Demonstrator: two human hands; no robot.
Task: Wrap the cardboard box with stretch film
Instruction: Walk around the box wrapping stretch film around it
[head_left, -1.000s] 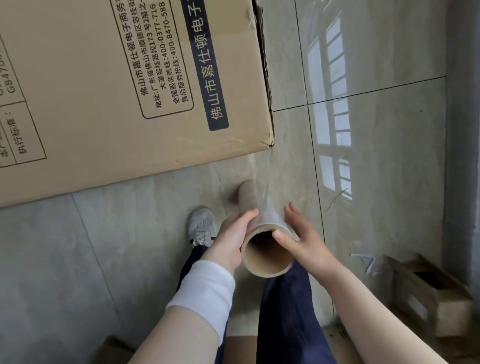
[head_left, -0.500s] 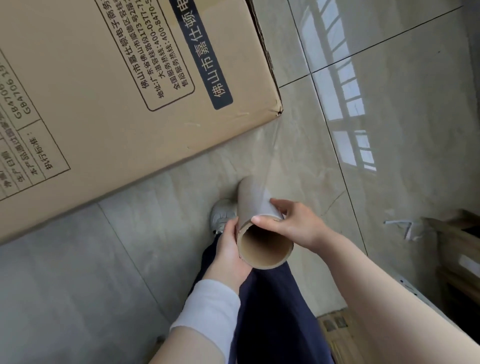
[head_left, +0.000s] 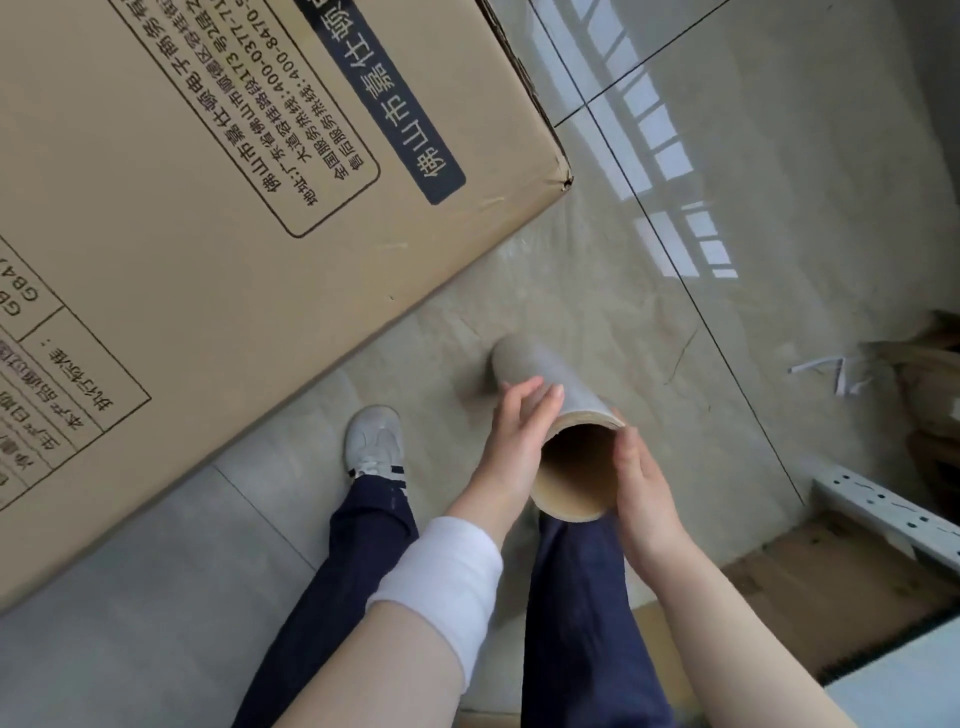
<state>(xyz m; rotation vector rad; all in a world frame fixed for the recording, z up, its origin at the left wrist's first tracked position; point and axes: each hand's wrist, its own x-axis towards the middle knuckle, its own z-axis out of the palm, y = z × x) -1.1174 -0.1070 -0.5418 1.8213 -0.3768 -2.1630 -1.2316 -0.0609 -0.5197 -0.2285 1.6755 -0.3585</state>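
A large brown cardboard box (head_left: 218, 218) with printed black text fills the upper left and stands on the tiled floor. Below its corner I hold a stretch film roll (head_left: 556, 395) on a wide cardboard core, its open end toward me. My left hand (head_left: 511, 441) grips the roll's left side with fingers laid over the top. My right hand (head_left: 641, 488) clasps the rim on the right. A thin, nearly clear sheet of film (head_left: 550, 270) stretches from the roll up to the box's near corner.
My white shoe (head_left: 374, 441) and dark trouser legs stand on the glossy floor beside the box. Stacked cardboard (head_left: 930, 395) lies at the right edge. A white perforated metal rail (head_left: 893, 514) and flat cardboard (head_left: 810, 597) lie at lower right.
The view has swung so the box looms closer. My left hand has come up from under the roll onto its side and top, and my right hand has dropped from the top to the rim's right side.
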